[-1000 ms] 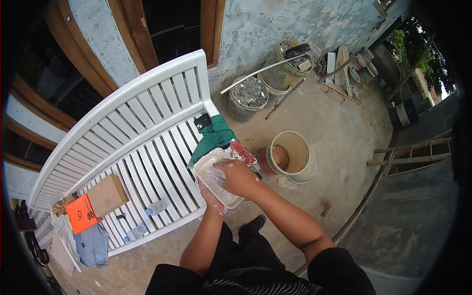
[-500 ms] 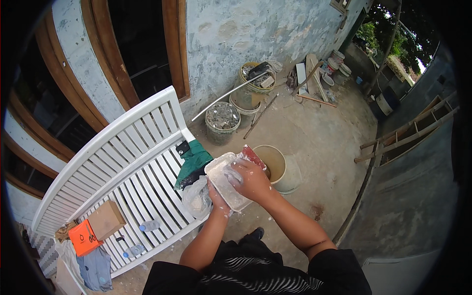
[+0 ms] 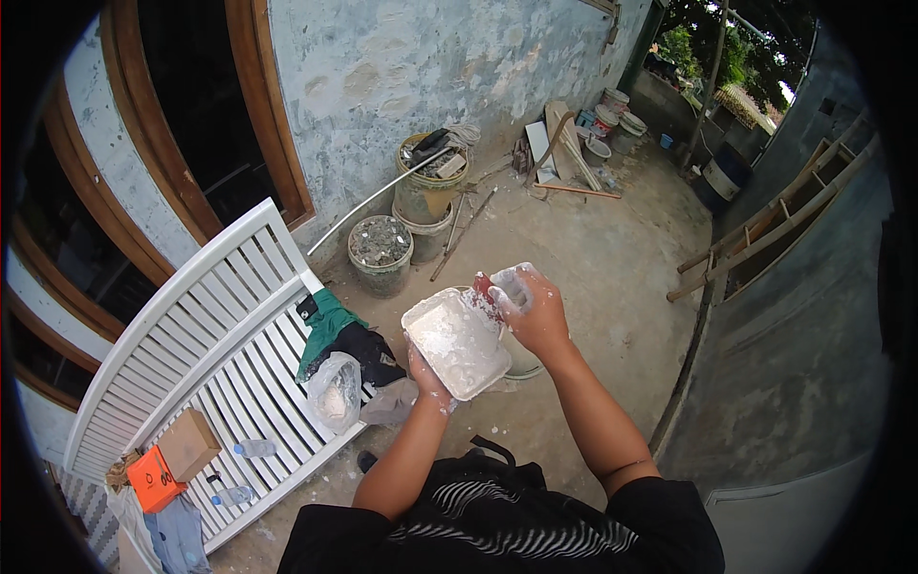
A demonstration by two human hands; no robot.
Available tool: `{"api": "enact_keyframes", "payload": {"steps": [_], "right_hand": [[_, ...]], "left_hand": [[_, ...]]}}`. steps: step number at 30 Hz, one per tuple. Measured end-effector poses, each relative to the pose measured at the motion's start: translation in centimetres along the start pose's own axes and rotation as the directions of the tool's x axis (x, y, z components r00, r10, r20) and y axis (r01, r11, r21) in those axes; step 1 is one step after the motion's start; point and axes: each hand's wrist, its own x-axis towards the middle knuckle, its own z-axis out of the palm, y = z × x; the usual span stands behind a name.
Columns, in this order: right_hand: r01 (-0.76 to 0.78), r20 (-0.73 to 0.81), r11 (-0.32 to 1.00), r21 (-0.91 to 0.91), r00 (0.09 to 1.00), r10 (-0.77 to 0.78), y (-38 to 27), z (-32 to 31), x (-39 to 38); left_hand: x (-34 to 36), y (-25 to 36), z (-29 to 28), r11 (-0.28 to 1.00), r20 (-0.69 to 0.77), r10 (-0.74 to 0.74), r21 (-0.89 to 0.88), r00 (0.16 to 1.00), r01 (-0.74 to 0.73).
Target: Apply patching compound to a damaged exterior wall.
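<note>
My left hand (image 3: 427, 376) grips a shallow white tray (image 3: 466, 375) from its near left side, the fingers hidden underneath. White, powdery paste (image 3: 449, 330) coats the inside of the tray. At the tray's far right corner my right hand (image 3: 537, 311) is closed, its thumb and fingers smeared with white. A red flat piece (image 3: 486, 290), caked in white like a scraper, shows beside those fingers. Its lower end is lost against the tray and hand. Behind the tray and right hand stands a pale bucket (image 3: 525, 366), mostly covered.
On the left, a white slatted bench (image 3: 239, 330) carries a clear plastic bag (image 3: 335, 392), dark and green cloth (image 3: 327, 320), bottles (image 3: 254, 448) and boxes (image 3: 187, 443). Rubble-filled buckets (image 3: 381, 263) line the wall. A wooden ladder (image 3: 779, 225) leans at right.
My right hand has lifted from inside the tray to beyond its far right corner. The tray now faces me with more of its paste showing. The view has shifted to the right.
</note>
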Motion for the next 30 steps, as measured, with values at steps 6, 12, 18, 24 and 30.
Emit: {"api": "enact_keyframes", "payload": {"steps": [6,12,18,24,30], "right_hand": [[-0.287,0.477,0.952,-0.104,0.826,0.301,3.1,-5.7,-0.2],[-0.139,0.257,0.988,-0.066,0.954,0.152,5.1,-8.7,-2.0],[-0.037,0.351,0.999,0.036,0.936,0.022,5.0,-10.1,-2.9],[-0.039,0.317,0.990,0.133,0.949,-0.006,5.0,-11.9,-2.8],[-0.231,0.347,0.965,0.125,0.921,0.175,5.9,-10.2,-4.6]], "left_hand": [[-0.2,-5.3,1.5,0.994,0.027,-0.112,-0.012,0.993,0.112],[-1.1,-9.6,5.2,0.982,-0.067,-0.134,0.127,0.989,0.141],[-0.6,-12.3,5.1,0.973,-0.020,-0.195,0.122,0.981,0.196],[-0.7,-12.8,3.9,0.975,0.021,-0.211,0.080,0.977,0.209],[0.3,-13.7,2.4,0.982,0.043,-0.171,0.085,0.984,0.167]]}}
